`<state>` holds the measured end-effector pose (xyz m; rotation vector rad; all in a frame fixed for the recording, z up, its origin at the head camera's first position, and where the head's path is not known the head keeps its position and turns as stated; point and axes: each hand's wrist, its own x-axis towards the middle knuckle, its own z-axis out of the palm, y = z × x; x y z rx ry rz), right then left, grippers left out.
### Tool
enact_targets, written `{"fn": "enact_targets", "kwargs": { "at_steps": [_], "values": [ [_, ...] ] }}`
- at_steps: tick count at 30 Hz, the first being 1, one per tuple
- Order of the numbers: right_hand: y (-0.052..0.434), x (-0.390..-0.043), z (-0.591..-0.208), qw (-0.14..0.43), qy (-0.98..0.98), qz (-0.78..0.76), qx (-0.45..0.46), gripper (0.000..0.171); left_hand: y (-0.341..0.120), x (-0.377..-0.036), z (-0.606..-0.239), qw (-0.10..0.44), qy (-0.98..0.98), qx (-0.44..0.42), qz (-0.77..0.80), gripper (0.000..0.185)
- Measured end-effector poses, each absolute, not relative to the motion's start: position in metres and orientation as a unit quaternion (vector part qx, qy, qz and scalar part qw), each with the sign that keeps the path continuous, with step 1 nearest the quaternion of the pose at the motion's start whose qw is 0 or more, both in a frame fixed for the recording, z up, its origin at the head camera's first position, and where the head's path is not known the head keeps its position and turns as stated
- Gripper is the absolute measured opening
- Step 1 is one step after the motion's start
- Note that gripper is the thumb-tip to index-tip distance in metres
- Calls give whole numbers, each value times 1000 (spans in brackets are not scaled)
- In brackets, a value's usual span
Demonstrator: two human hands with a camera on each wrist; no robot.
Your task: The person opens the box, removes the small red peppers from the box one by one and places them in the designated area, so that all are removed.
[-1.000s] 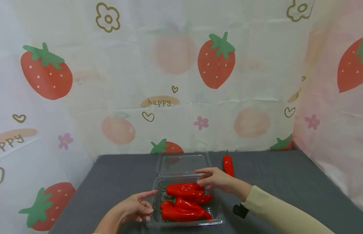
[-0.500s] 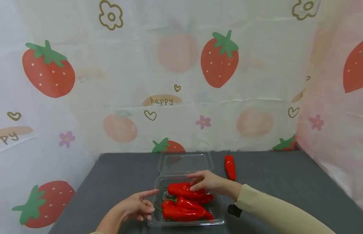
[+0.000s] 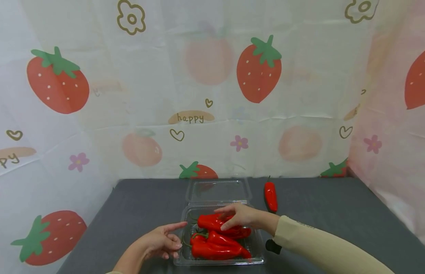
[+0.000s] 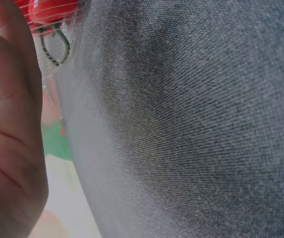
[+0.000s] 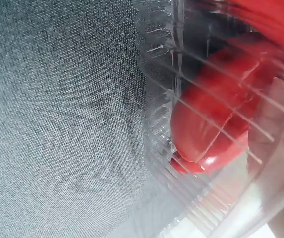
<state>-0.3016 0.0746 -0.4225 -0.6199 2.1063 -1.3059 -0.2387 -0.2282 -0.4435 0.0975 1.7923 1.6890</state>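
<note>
A hinged clear plastic container (image 3: 219,262) lies open on the table with several glossy red peppers inside. Two peppers (image 3: 215,249) with green stems lie along its near side. Over the back pepper (image 3: 207,220) arches my right hand (image 3: 241,217), thumb on the near side and fingers bent over the far side, holding it. Through the ribbed container wall, the right wrist view shows a red pepper (image 5: 211,119) beside the fingers. At the container's left side, my left hand (image 3: 159,239) rests with its index finger extended to the rim and the other fingers loosely bent.
Behind the container its transparent lid (image 3: 219,190) lies folded back. Another red pepper (image 3: 270,196) is on the grey cloth (image 3: 147,205) at the back right. A strawberry-print curtain (image 3: 212,87) encloses the back and sides. A small black object (image 3: 273,246) shows under the right sleeve.
My right hand has moved left and down from the container's back right corner onto the back pepper. My left hand stays at the container's left rim. The head view has shifted slightly.
</note>
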Motion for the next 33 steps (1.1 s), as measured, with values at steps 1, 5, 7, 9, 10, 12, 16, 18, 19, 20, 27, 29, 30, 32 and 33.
{"fn": "enact_targets", "kwargs": {
  "at_steps": [1,5,7,9,10,12,16,18,19,20,27,29,30,32,33],
  "values": [
    [75,-302,-422,293,789,-487,-233,53,-228,-239,-444,332,686,37,646,75],
    [76,-302,-421,308,784,-486,-233,51,-228,-239,-444,332,687,35,646,75],
    [77,-302,-421,315,781,-486,-233,51,-227,-239,-444,332,686,34,647,75],
    [77,-301,-421,322,780,-483,-234,50,-227,-239,-443,332,683,34,649,75],
    [78,-301,-420,323,780,-482,-235,50,-227,-239,-443,332,683,33,650,75],
    [79,-301,-420,325,781,-479,-236,51,-226,-239,-443,332,682,35,651,75],
    [81,-301,-419,318,785,-477,-233,55,-227,-239,-442,333,682,39,650,75],
    [83,-301,-419,312,788,-480,-227,57,-227,-240,-442,333,683,40,649,75],
    [84,-301,-418,309,788,-483,-223,58,-227,-240,-442,333,683,41,648,75],
    [85,-301,-417,307,788,-487,-219,59,-227,-240,-442,333,684,41,648,75],
    [97,-302,-412,297,763,-537,-205,63,-227,-238,-441,331,689,36,644,75],
    [100,-303,-411,295,752,-556,-194,64,-227,-237,-440,331,690,33,643,75],
    [101,-303,-411,293,748,-565,-190,65,-227,-237,-440,331,691,32,642,75],
    [104,-303,-410,291,736,-583,-180,67,-227,-237,-441,330,692,31,642,75],
    [105,-302,-409,292,730,-591,-177,67,-227,-237,-441,330,691,31,642,75]
  ]
}}
